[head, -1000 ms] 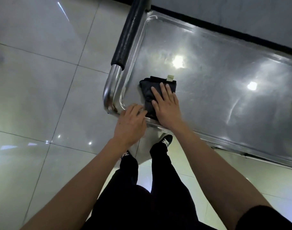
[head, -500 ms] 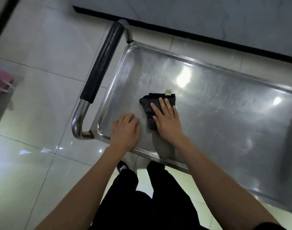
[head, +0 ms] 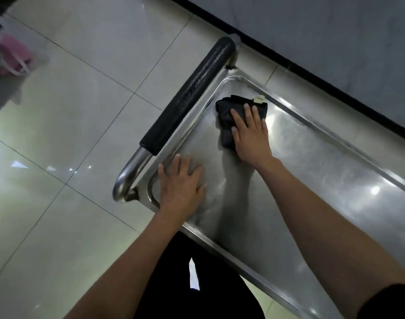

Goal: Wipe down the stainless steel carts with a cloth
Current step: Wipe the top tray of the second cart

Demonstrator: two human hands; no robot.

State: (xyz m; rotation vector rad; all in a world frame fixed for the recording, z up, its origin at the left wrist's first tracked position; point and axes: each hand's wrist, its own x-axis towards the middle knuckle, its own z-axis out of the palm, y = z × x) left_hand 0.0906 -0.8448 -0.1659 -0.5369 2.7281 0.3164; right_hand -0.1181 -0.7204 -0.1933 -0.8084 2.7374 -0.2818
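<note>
hands [head: 251, 134] flat on steel cart [head: 323, 171]

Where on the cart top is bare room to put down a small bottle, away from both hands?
The steel cart top is bare to the right of the right hand, between the far and near rims. The handle end is crowded: the left hand lies flat near the corner, and the right hand presses the black cloth beside the handle.

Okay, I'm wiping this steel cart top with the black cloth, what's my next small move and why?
Probably sweep the black cloth rightward along the far rim. Your right hand presses it flat in the cart top's far corner by the handle, and the long stretch to the right looks unwiped.
</note>
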